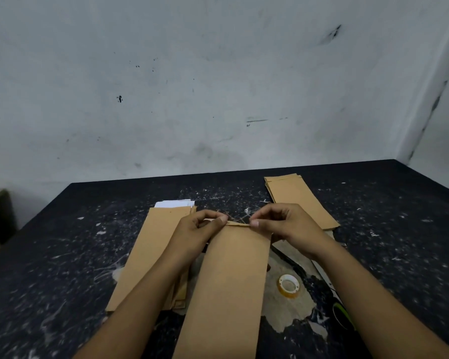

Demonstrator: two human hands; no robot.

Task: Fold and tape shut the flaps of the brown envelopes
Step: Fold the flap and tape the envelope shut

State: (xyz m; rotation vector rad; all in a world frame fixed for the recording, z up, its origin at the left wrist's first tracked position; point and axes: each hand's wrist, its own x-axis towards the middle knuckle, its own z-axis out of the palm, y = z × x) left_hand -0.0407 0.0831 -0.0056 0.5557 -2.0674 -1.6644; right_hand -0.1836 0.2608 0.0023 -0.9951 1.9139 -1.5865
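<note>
A long brown envelope point(231, 281) lies lengthwise in front of me on the dark table point(62, 255). My left hand point(197, 229) pinches the left end of its narrow top flap point(237, 224). My right hand point(283, 224) pinches the flap's right end. The flap is bent over along the far edge. A roll of clear tape point(288, 285) lies flat on the table right of the envelope, untouched.
A stack of brown envelopes point(151, 252) lies to the left under my left forearm, with white paper point(175, 203) beyond it. Another brown stack point(301, 200) sits at the back right. A dark, green-edged object point(342, 314) lies near my right forearm. A grey wall rises behind the table.
</note>
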